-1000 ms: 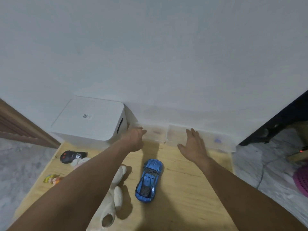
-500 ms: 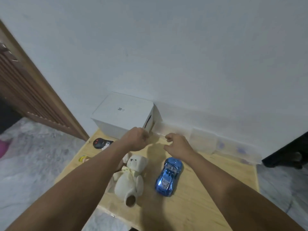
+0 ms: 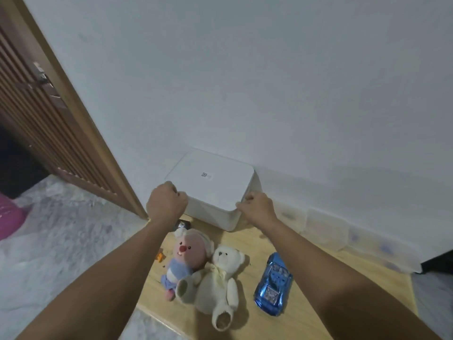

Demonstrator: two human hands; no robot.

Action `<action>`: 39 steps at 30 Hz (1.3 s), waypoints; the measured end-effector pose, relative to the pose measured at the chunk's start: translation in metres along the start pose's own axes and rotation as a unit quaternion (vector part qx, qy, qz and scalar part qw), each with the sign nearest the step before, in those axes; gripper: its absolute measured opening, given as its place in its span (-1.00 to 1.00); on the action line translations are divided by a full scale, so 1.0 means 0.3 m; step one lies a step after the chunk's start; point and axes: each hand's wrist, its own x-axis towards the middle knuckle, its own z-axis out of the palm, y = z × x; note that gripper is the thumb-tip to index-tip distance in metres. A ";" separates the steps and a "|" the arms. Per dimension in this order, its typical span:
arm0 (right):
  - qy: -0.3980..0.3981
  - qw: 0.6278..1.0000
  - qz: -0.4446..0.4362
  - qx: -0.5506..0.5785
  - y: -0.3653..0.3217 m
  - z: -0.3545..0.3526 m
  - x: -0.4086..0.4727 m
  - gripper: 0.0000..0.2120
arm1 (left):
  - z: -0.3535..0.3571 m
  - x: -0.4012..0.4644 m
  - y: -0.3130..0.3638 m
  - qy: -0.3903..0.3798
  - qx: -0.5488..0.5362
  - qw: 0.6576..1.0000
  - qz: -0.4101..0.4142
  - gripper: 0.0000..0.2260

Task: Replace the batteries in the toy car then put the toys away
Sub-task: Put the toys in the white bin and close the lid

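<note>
Plain white on the lidded storage box (image 3: 215, 190) at the far side, with a small black-and-white code sticker (image 3: 205, 174) on its lid. Pale natural wood grain across the table top (image 3: 306, 303). Metallic blue on the toy car (image 3: 273, 284) at right, with lighter blue reflections. Cream white on the teddy bear (image 3: 217, 283), pale yellow bow at its neck. Pink face, red nose, light blue clothing on the plush doll (image 3: 182, 258) to its left. Brown slats on the door (image 3: 46, 119) at far left. Grey marbling on the floor (image 3: 61, 241). Frosted translucent white on the low boxes (image 3: 343, 236) at far right.
</note>
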 end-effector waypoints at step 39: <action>0.092 0.955 0.196 0.205 -0.119 0.040 0.109 -0.65 | -0.129 0.384 -0.038 -0.127 -0.325 0.922 -0.170 -0.83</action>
